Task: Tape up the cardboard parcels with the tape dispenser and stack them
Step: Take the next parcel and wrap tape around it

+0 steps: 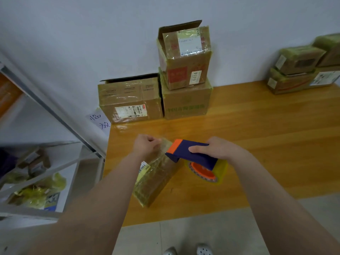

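Wooden table (257,144) against a pale wall: a person stands at its near edge, both bare arms reaching over a small parcel (156,183) wrapped in clear tape. The parcel lies slantwise near the table's left corner, a barcode label on its left side. The left hand (145,145) grips its far end with curled fingers. The right hand (215,149) clasps the dispenser (185,153) from above, thumb along its blue side. The dispenser's orange nose points at the left hand and sits just above the parcel's far end, while its roll (204,172) hangs to the parcel's right, close to the table. A film of tape seems to stretch between nose and left hand; it is too blurred to tell whether the fingers pinch it as well.

At the wall, a taped box (185,57) with one flap up stands on a bigger box (185,102), and a wide box (128,102) touches that stack's left side. More parcels (298,70) are piled at the table's far right. A handwritten note (100,121) hangs off the far left corner, beside a metal shelf (46,162) holding scraps.
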